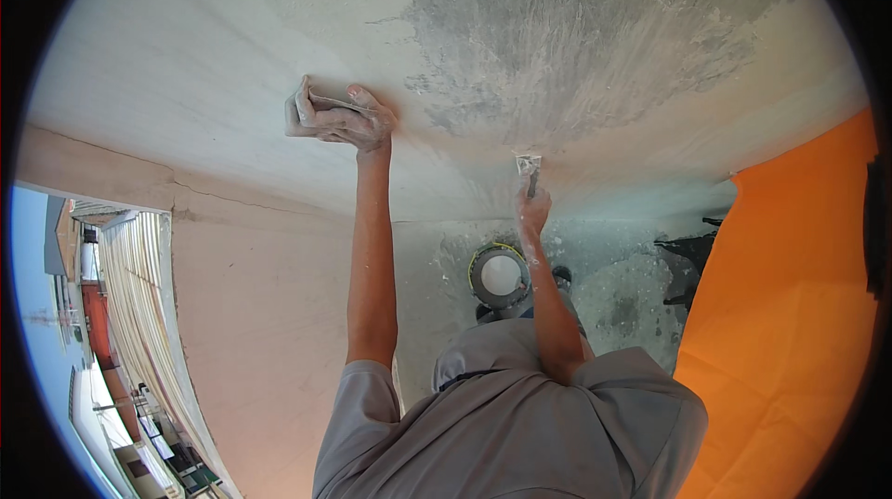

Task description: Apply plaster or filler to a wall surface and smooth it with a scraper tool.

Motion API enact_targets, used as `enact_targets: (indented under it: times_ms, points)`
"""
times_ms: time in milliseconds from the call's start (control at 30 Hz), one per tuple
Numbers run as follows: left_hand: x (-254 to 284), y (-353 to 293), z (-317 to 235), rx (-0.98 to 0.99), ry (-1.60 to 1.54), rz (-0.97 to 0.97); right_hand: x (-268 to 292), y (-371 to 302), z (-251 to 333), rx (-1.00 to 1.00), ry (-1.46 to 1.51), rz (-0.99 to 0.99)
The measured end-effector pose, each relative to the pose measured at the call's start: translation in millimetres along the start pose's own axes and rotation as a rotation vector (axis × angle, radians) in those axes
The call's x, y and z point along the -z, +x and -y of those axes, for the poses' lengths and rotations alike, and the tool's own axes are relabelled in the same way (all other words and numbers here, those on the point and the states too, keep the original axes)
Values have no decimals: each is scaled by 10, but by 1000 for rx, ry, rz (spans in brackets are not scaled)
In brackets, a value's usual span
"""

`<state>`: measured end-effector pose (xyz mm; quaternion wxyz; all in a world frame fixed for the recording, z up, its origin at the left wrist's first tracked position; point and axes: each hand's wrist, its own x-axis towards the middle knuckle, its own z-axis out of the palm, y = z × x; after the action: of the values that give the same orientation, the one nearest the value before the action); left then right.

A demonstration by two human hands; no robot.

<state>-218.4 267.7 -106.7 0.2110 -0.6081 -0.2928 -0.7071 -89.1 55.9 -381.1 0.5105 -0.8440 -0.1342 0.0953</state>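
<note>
Up against the plastered wall [232, 44], my left hand [358, 124] is closed round a flat, dust-grey plate [302, 118] like a wide spreader; its exact kind is unclear. Pale dust coats the fingers. My right hand [532, 209] grips a small putty knife [529, 165], its blade smeared with white paste and pointing toward the wall. Below that hand, a round bucket [477, 278] with white paste [503, 274] inside stands on the floor, a yellow line along its rim. My right forearm passes close beside the bucket.
A rough dark-grey patch [576, 25] spreads over the wall ahead. An orange sheet [780, 313] hangs at the right, near black material [688, 257] on the spattered floor [632, 304]. At the left, a cracked ledge [102, 164] borders an opening onto buildings outside.
</note>
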Motion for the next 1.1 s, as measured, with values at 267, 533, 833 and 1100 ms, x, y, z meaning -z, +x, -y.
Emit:
enact_targets:
  times_ms: [267, 533, 833, 1100]
  points:
    - [73, -7, 85, 67, 10, 11, 293, 151, 67, 152, -208, 83]
    - [18, -33, 128, 24, 47, 4, 671, 342, 277, 592, -436, 23]
    - [47, -9, 6, 100, 66, 7, 303, 196, 110, 196, -129, 199]
    - [88, -45, 105, 41, 80, 13, 72, 102, 195, 37, -47, 215]
